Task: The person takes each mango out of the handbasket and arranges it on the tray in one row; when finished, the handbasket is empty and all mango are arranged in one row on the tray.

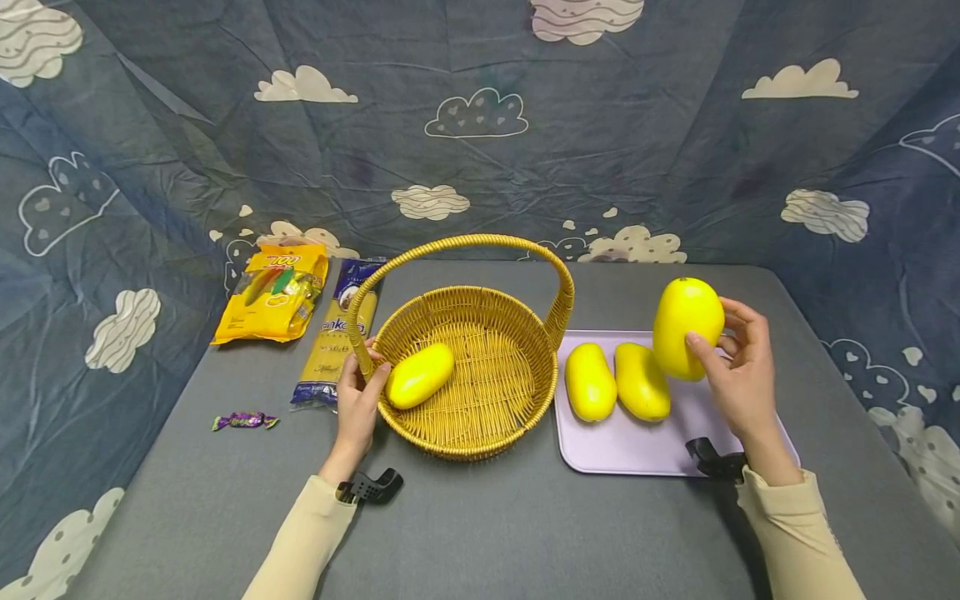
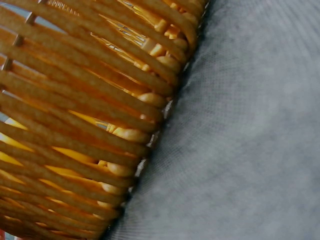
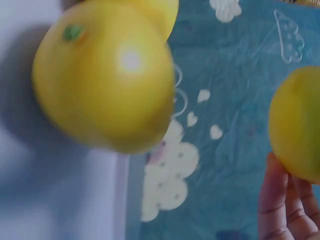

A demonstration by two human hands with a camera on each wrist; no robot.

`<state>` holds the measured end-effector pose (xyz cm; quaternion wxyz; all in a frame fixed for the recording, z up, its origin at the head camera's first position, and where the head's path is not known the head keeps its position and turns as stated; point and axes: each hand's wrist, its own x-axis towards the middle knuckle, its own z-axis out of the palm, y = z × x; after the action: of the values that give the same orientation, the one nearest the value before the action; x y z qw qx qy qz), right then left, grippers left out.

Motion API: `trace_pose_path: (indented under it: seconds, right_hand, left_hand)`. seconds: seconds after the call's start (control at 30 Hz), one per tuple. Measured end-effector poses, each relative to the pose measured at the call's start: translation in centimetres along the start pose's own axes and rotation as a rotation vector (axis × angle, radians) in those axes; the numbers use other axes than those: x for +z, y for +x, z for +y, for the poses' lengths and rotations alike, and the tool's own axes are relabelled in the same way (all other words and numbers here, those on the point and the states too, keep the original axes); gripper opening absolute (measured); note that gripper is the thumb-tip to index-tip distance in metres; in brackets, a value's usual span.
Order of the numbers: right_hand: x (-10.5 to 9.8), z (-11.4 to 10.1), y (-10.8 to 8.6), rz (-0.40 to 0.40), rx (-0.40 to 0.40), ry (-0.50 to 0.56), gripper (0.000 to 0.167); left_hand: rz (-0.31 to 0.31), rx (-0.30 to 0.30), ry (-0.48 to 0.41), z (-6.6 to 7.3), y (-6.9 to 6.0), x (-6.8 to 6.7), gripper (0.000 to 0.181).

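My right hand holds a yellow mango upright above the lilac tray, thumb in front and fingers round its side. In the right wrist view that held mango is cut off by the edge. Two more mangoes lie side by side on the tray, a left one and a right one. My left hand grips the left rim of a golden wicker basket near its handle foot. Inside the basket, against the left wall, lies one mango. Only basket weave and tabletop fill the left wrist view.
Left of the basket lie a blue and clear pasta packet, a yellow candy bag and a purple-wrapped candy. The basket's tall arched handle rises over it. A cloud-patterned cloth hangs behind the grey table.
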<state>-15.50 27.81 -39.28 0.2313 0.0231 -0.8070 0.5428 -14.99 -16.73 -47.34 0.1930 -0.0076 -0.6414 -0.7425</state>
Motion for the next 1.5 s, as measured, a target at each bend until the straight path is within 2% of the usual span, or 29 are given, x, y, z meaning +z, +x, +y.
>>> trace_pose_path:
  seconds: [0.07, 0.27, 0.4, 0.57, 0.73, 0.97, 1.5]
  right_hand:
    - [-0.6, 2.0, 0.4, 0.004, 0.027, -0.038, 0.058]
    - [-2.7, 11.4, 1.8, 0.023, 0.130, -0.134, 0.061]
    - [-3.4, 14.0, 2.1, 0.029, 0.197, -0.218, 0.064]
    - [-3.8, 14.9, 1.7, -0.031, 0.287, -0.316, 0.072]
    - [-3.9, 14.8, 1.4, -0.114, 0.365, -0.359, 0.084]
    - [-4.1, 14.7, 1.1, -0.200, 0.419, -0.363, 0.088]
    - [-4.4, 13.2, 0.5, -0.339, 0.508, -0.371, 0.090]
  left_hand:
    - [-0.001, -0.002, -0.002, 0.0, 0.0, 0.0, 0.024]
    - [-0.009, -0.002, -0.014, 0.1, 0.0, 0.0, 0.025]
    - [-0.008, 0.004, -0.026, 0.0, 0.0, 0.0, 0.026]
    - [-0.005, 0.013, -0.032, 0.1, 0.0, 0.1, 0.026]
    - [-0.004, 0.015, -0.031, 0.1, 0.0, 0.1, 0.026]
    - [-0.006, -0.006, -0.018, 0.0, 0.0, -0.1, 0.025]
    - [-0.005, -0.003, -0.022, 0.0, 0.0, -0.1, 0.025]
